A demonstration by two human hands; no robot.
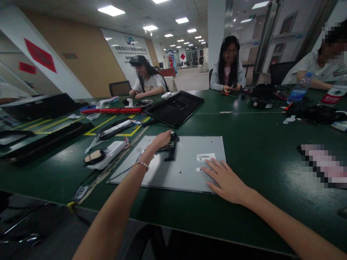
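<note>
A flat silver-grey panel that looks like the back of a display lies on the green table in front of me. On its upper left part sits a dark circuit board with a black bracket beside it. My left hand is closed over the board's far end, fingers curled round its edge; a small white bit shows at the fingertips. My right hand lies open and flat, fingers spread, across the panel's right edge, close to a white label. A grey cable crosses the panel's left side.
A black monitor frame lies beyond the panel. Left of it are a white power tool-like device, black strips and a red bar. A pixelated phone-like item lies right. Several people sit around the table; bottles stand far right.
</note>
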